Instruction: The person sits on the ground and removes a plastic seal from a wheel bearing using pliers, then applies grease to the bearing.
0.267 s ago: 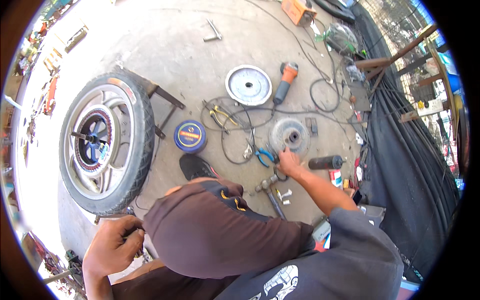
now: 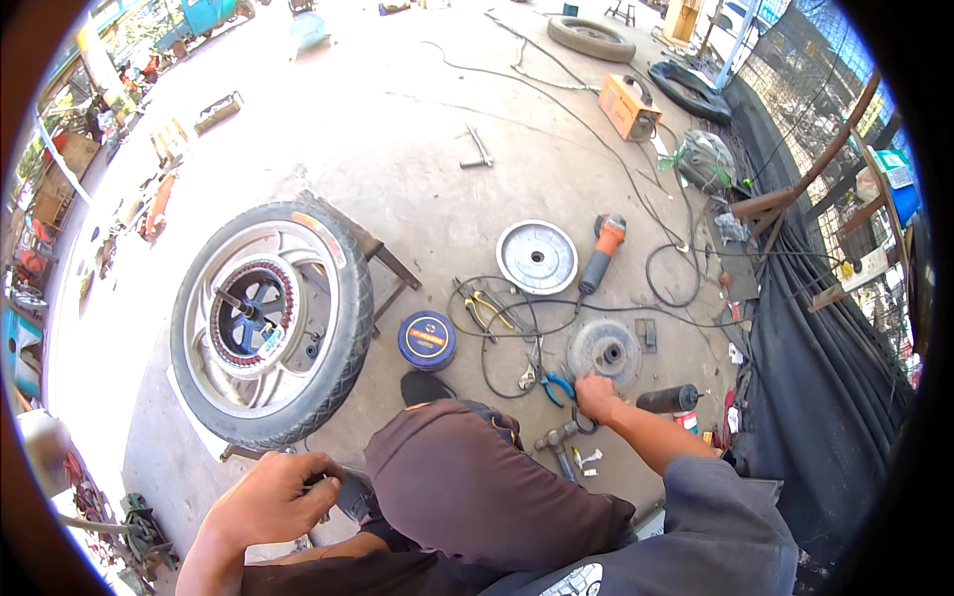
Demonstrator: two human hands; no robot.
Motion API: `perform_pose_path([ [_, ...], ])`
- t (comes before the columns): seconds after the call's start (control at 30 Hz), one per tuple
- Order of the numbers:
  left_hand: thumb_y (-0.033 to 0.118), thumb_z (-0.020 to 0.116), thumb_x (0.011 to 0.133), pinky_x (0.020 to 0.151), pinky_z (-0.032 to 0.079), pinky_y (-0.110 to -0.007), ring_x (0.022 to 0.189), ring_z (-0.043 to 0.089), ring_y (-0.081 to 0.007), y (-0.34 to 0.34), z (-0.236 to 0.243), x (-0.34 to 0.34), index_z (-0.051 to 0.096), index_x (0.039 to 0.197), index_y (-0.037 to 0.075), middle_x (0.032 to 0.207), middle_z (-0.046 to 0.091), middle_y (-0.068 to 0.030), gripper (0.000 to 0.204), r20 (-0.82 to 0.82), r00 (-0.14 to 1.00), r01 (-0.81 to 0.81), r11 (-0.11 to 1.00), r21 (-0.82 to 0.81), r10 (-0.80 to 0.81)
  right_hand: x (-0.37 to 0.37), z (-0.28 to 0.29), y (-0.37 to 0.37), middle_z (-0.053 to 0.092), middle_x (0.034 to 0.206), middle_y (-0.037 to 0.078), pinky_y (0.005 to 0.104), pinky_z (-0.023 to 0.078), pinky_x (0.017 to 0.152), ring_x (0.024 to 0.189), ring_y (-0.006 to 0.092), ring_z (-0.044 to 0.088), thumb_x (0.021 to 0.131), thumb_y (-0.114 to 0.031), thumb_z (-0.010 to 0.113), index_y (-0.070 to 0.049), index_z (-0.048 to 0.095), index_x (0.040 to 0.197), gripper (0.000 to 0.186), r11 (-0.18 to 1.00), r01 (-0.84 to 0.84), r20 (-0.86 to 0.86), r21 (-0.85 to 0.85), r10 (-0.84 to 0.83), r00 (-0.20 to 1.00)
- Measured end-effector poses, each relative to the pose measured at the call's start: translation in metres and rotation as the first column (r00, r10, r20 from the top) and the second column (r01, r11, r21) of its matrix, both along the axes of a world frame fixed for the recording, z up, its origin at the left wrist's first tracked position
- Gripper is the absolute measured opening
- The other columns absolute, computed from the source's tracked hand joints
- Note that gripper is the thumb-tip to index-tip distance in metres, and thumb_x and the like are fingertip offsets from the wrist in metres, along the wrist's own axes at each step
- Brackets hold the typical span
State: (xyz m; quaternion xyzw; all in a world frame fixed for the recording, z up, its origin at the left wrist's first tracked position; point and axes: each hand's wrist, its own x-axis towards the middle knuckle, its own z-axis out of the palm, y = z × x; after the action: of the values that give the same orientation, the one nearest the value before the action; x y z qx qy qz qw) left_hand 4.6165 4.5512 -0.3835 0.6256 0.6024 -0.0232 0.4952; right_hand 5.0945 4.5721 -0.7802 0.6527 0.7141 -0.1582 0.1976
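Observation:
My right hand (image 2: 599, 398) reaches to the near side of a round metal hub cover (image 2: 628, 343) with a raised centre bore. Its fingers are curled and what they grip, if anything, is hidden. My left hand (image 2: 270, 504) is raised near the close edge of a motor wheel with tyre (image 2: 336, 397), thumb and fingers pinched on something too small to make out. The wheel lies on a metal stand, its axle pointing up from the stator. Left of the right hand are blue-handled pliers (image 2: 558, 388); a hammer (image 2: 558, 439) lies below it.
A blue round tin (image 2: 427, 340), a second metal disc (image 2: 537, 257) and an orange angle grinder (image 2: 602, 256) sit beyond my knee. Looped cables cross the floor. A black cylinder (image 2: 668, 399) lies right of my hand; an orange machine (image 2: 630, 107) stands far back.
My view has tilted up, so the floor items sit lower and further right, and a far tyre has come into sight. My right hand stays at the hub cover; my left stays pinched.

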Motion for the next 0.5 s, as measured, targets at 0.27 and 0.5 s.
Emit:
perform_pose_path([
  [0.27,0.019,0.057,0.092,0.077,0.053,-0.037,0.081,0.069,-0.0274,-0.003,-0.004,-0.015,0.068,0.106,-0.001,0.086,0.071,-0.0161,0.028,-0.061,0.985,0.165,0.985,0.045,-0.163,0.011,-0.011,0.002,0.066,0.101,0.026,0.0480,0.056,0.070,0.081,0.0386,0.070,0.082,-0.017,0.062,-0.008,0.075,0.088,0.017,0.988,-0.126,-0.004,0.088,0.127,0.992],
  [0.5,0.020,0.055,0.089,0.079,0.053,-0.045,0.084,0.068,-0.0393,-0.006,-0.002,-0.023,0.069,0.103,-0.001,0.087,0.070,-0.0223,0.029,-0.069,0.974,0.222,0.965,0.137,-0.214,0.014,-0.035,0.004,0.070,0.099,0.021,0.0457,0.056,0.076,0.095,0.0363,0.068,0.080,-0.018,0.062,-0.005,0.076,0.087,0.021,0.978,-0.193,0.076,0.077,0.187,0.979],
])
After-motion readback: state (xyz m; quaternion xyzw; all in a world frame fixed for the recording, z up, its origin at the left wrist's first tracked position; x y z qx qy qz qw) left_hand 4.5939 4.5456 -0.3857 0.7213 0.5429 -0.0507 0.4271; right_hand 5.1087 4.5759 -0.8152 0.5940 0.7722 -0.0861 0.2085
